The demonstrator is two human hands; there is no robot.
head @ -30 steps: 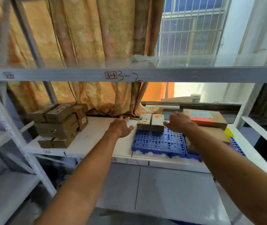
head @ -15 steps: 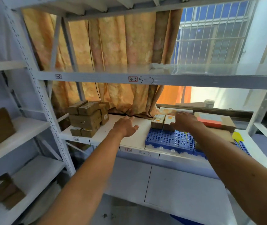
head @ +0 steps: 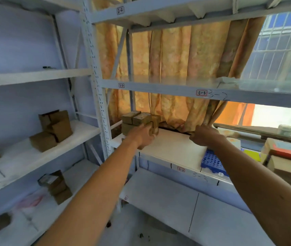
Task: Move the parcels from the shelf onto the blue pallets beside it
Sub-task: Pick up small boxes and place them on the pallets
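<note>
A stack of brown taped parcels stands at the left end of the white shelf board, against the curtain. My left hand is pressed on the stack's front right side. Its fingers lie against a parcel, and whether they grip it is hidden. My right hand hovers over the bare board with its fingers loosely curled and nothing in it. A blue perforated pallet lies on the board just right of that hand, partly behind my forearm. Flat boxes are piled further right.
A white perforated upright splits this bay from the left bay, where brown cartons sit on the middle shelf and more cartons sit lower down. An orange curtain hangs behind. The shelf beam above is labelled 3-3.
My view swung left and both hands moved left. The left hand went from the bare board to the parcel stack. The right hand left the small boxes on the blue pallet.
</note>
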